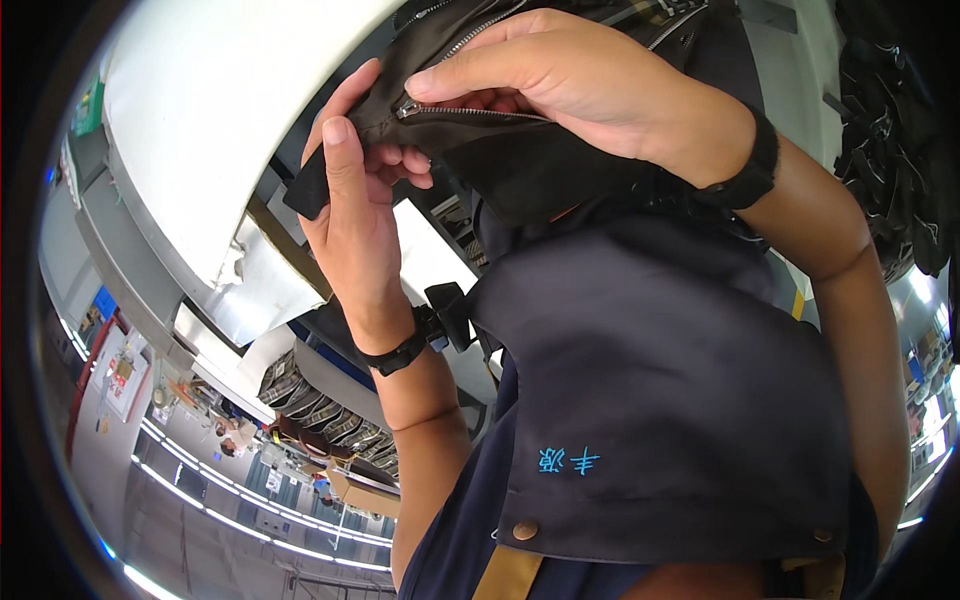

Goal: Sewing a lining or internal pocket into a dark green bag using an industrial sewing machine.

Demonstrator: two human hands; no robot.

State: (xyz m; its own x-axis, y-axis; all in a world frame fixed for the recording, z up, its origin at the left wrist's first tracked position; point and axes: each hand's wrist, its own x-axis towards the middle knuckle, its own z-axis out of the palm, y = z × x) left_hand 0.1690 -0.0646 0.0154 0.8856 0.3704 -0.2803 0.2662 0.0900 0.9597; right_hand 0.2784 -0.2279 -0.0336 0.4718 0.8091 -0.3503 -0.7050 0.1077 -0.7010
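Observation:
A dark brown-black cloth piece with metal zippers [500,165] is held up between my hands; whether it is a bag or a garment I cannot tell. My left hand [355,200] grips its left end, thumb in front, beside a black strip of cloth [312,185]. My right hand [570,85] lies over a parted zipper [475,112]. Its thumb presses the cloth's edge close to the zipper slider [407,108], and its fingers are tucked into the opening, partly hidden. Both wrists wear black bands.
A white work surface [200,120] curves along the left, with a metal plate [262,285] at its edge. Many dark pieces [890,160] hang or lie piled at right. Plaid cloth pieces [325,410] and a cardboard box [362,492] sit lower left. My dark apron [660,380] fills the middle.

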